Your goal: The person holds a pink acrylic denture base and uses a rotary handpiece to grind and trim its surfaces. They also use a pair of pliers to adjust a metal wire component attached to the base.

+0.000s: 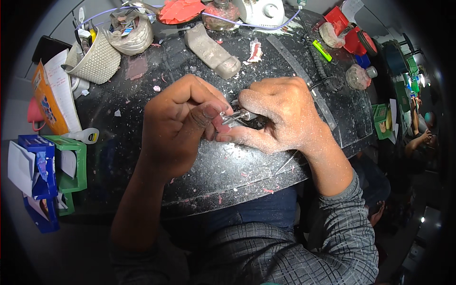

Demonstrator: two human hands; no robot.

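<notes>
Fingers of the left hand [173, 121] pinched the pink piece [220, 124], seemingly light, stiff and brittle, best held by its edges, while the right hand [285, 114] gripped the drill [246, 115].

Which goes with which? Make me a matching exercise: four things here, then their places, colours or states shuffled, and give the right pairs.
1. left hand
2. right hand
3. woven basket
4. white knobbed device

a. at the picture's top edge
b. gripping a metal tool
c. cream-coloured, at upper left
d. pinching a pink piece

Pairs: 1-d, 2-b, 3-c, 4-a
</notes>
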